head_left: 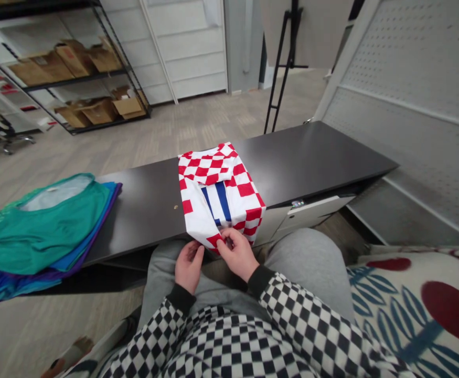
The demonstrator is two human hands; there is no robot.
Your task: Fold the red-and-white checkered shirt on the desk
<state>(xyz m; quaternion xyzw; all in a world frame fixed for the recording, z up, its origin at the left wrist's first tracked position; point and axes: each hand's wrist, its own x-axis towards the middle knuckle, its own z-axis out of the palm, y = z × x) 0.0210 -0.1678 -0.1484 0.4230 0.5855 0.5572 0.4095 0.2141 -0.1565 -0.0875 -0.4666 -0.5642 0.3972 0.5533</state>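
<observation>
A red-and-white checked jersey (pixel 215 164) lies partly folded across the dark bench top, its side folded inward. Blue and white stripes show in the gap between its folds. The jersey's near end hangs over the bench's front edge, above my lap. My right hand (pixel 238 254) pinches the cloth at this near end, with thumb and fingers together. Just to the left, my left hand (pixel 189 265) has its thumb and fingers closed at the lower left corner of the same cloth. Part of the hem is hidden behind my fingers.
The long dark bench (pixel 311 157) spans the view, with an open white drawer (pixel 318 207) below. A pile of teal, blue and purple garments (pixel 56 226) lies at its left end. A pegboard panel (pixel 422 105) stands right; a patterned cushion (pixel 414 304) lies beside me.
</observation>
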